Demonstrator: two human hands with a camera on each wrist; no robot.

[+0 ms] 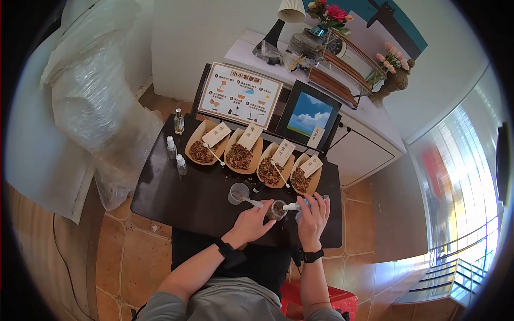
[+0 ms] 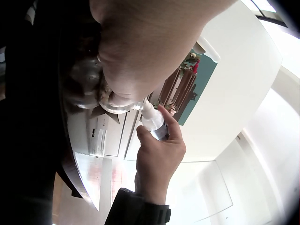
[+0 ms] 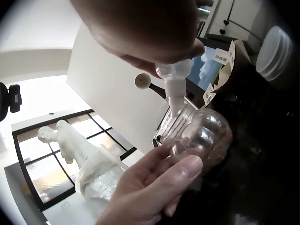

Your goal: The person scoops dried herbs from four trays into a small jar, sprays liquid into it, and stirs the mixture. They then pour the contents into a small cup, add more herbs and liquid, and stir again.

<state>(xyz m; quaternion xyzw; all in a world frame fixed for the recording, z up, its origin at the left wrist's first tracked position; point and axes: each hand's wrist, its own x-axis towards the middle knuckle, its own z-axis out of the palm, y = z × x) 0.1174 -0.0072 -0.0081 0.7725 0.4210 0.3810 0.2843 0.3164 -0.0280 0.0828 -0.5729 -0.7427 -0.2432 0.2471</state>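
Observation:
My left hand [image 1: 250, 223] grips a clear glass jar [image 1: 277, 211] with brown bits inside, low over the table's front part. In the right wrist view, the thumb and fingers curl round the jar [image 3: 206, 136], which is tilted. My right hand [image 1: 313, 220] holds a small clear bottle [image 2: 154, 123] with a white nozzle [image 3: 176, 96]. It is tipped so that the nozzle points right at the jar's mouth. A white spoon-like handle [image 1: 250, 201] reaches from a clear plastic cup [image 1: 237, 193] to the left fingers.
Several paper trays [image 1: 239, 155] of brown dried bits with labels stand along the dark table [image 1: 160, 195]. Small white-capped bottles [image 1: 181, 165] and a glass bottle [image 1: 179, 123] stand at the left. Behind are a printed sign [image 1: 239, 95] and a framed screen [image 1: 308, 117].

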